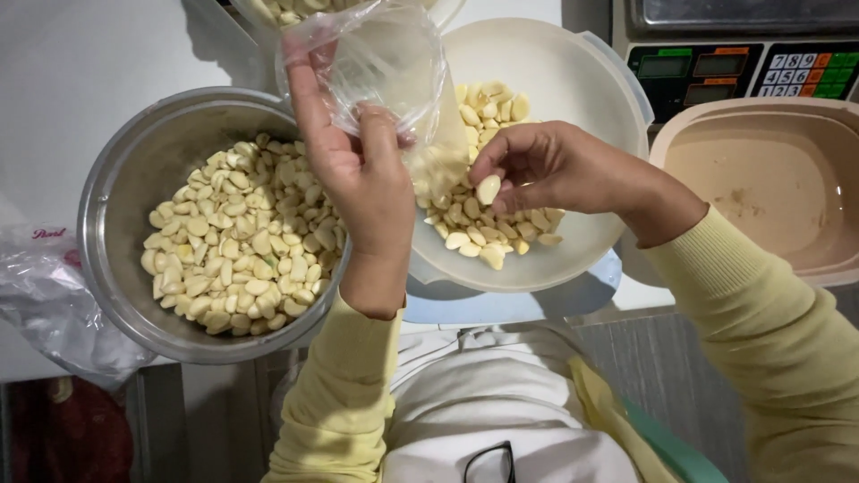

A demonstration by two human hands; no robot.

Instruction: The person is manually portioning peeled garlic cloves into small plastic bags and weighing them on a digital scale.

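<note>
Pale cream garlic cloves (234, 241) fill a silvery steel bowl (116, 188) and a white plastic bowl (573, 80). The sleeves (769, 322) are soft yellow. The tub (769, 179) beside them is beige.

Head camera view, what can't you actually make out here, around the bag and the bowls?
- Bag contents: head view; the crumpled, glaring plastic blurs them.
- Top container: cut off by the upper edge; only a few cloves show.
- White bowl near side: covered by the left hand, the right hand and the bag.
- Scale displays: too small to read.
- Steel bowl depth: cloves hide the bottom.
</note>
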